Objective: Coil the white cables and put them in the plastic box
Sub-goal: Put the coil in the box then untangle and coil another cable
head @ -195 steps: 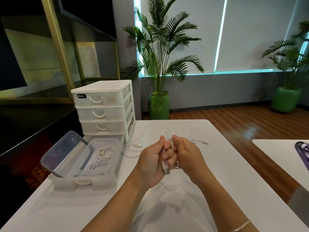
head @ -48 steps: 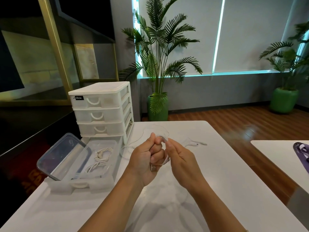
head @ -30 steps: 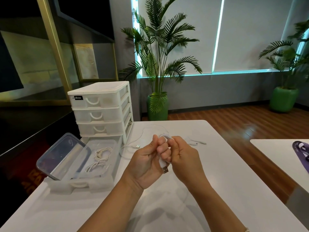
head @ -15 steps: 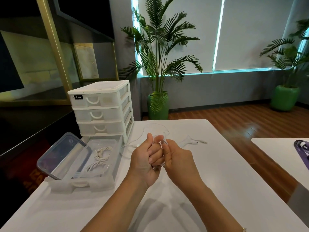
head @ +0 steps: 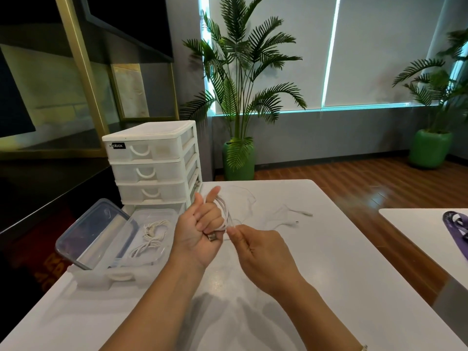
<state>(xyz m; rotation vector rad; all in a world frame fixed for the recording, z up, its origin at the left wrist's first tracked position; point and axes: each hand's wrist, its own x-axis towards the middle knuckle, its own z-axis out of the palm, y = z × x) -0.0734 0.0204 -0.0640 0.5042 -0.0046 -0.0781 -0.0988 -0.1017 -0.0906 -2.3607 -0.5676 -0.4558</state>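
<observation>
A black label on the drawer unit (head: 152, 163) reads roughly "box".

Just one camera here, worn on the head, wide-angle. It looked forward and down along both forearms at the worktop (head: 329, 274), close enough that the hands sat mid-frame. It also took in the room beyond: the floor (head: 354, 178), the plants (head: 243, 79) and the blinds (head: 379, 46) at the far wall. The edges bowed a bit.

Two bare forearms, no sleeves; a thin beaded bracelet (head: 364, 347) at the right wrist.
</observation>
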